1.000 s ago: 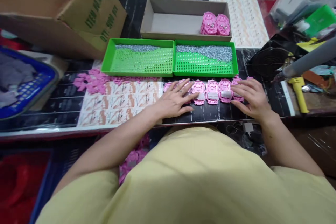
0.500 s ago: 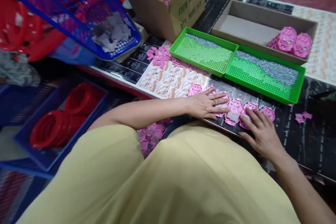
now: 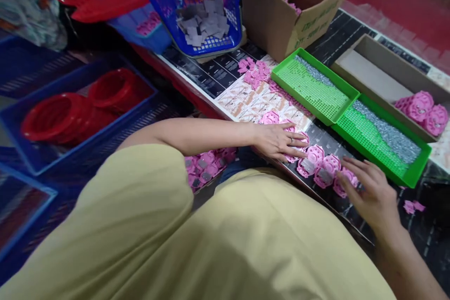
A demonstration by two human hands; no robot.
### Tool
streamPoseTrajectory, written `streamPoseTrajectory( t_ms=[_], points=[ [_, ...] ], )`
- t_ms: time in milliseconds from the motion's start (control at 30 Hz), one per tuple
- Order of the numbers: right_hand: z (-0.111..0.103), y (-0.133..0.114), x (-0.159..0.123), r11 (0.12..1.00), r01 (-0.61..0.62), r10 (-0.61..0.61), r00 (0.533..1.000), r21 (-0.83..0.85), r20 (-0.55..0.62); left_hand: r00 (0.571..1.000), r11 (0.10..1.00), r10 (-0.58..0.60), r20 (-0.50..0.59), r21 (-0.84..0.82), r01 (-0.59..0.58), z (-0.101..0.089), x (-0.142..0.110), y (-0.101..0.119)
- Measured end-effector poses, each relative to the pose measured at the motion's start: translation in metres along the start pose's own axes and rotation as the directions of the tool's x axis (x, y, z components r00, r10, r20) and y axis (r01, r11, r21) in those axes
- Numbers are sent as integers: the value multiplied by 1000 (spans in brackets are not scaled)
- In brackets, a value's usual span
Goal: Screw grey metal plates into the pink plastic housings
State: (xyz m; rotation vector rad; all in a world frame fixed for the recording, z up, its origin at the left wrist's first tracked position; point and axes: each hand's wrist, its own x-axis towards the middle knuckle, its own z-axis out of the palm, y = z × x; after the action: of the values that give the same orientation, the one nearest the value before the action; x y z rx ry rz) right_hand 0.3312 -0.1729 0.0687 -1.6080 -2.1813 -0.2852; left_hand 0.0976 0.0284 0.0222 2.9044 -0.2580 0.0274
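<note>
A row of pink plastic casings lies along the near edge of the table, some with a grey square plate on them. My left hand rests flat over the casings at the row's left part, fingers spread and a ring on one finger. Over the right end of the row is my right hand, its fingers apart and bent a little. Its thumb and fingertips are close to the last casing; whether they touch it I cannot tell. Neither hand visibly holds anything.
Beyond the row stand two green trays of small metal parts and a cardboard tray with stacked pink casings. A cardboard box and a blue basket of grey plates stand farther left. Red rings fill a blue crate below.
My view has swung left, so the table appears farther right. My right hand has lifted off the casings toward the row's right end, uncovering a grey plate. My left hand stays over the row.
</note>
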Motion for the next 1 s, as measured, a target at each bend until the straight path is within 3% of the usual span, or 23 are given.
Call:
streamPoseTrajectory(
  t_ms=[67,133,200,267,400,533,800,1000],
  points=[
    [-2,6,33,999,19,-18,999,30,-48,996,1000,14,-93,-1,-14,0,-1,4],
    [9,8,70,998,39,-38,999,55,-22,986,999,10,-163,38,-4,-3,-5,7],
    [32,7,103,995,13,-22,996,100,87,975,994,-30,-222,99,53,-10,-14,4],
    [60,3,128,993,18,-34,989,113,147,947,972,-135,-293,148,184,-17,-29,-7],
    [109,-5,153,995,42,-58,981,90,186,835,853,-412,-364,167,494,-24,-67,-44],
    [120,2,156,1000,3,-2,985,-3,170,797,811,-494,-347,148,567,-16,-86,-70],
    [111,41,152,974,-168,189,972,-149,141,800,822,-500,-332,110,559,-16,-65,-83],
    [102,48,162,969,-212,229,964,-130,134,907,933,-317,-279,78,350,-24,-37,-88]
  ],
)
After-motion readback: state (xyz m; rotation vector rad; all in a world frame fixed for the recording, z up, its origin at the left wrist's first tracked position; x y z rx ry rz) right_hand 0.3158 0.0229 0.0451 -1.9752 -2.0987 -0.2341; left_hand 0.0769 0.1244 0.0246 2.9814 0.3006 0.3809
